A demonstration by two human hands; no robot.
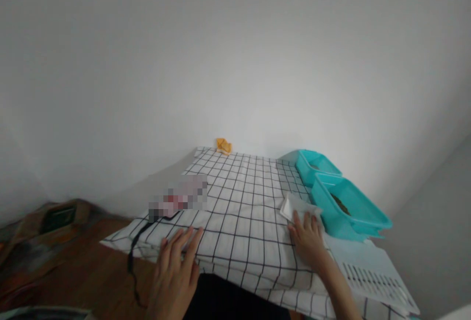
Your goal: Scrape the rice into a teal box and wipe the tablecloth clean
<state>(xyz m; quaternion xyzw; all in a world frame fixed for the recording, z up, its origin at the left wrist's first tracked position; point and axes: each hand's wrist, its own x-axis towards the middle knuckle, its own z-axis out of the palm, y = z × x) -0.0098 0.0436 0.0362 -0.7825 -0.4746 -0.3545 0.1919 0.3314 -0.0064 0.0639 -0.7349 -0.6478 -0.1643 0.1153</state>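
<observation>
My right hand (309, 241) rests with its fingers stretched over a flat white stack (292, 204), perhaps thin plastic bags or folded sheets; my fingers cover part of it. Just to the right stands a turquoise plastic bin (353, 200) with some dark greenish-brown contents (340, 203) at its bottom. At the table's front edge, my left hand (175, 271) is open, fingers spread on or just above the checked tablecloth (239, 222), holding nothing. Beyond it lies a pixelated, pinkish flat object (184, 200) with a black strap (134, 251) hanging over the edge.
Behind the first bin is a second turquoise bin (318, 163). A white slotted plastic panel (371, 271) lies at the right front. A crumpled orange-yellow cloth-like piece (223, 146) sits by the wall (235, 65). Cardboard boxes (55, 222) stand on the brown floor (110, 271) at left.
</observation>
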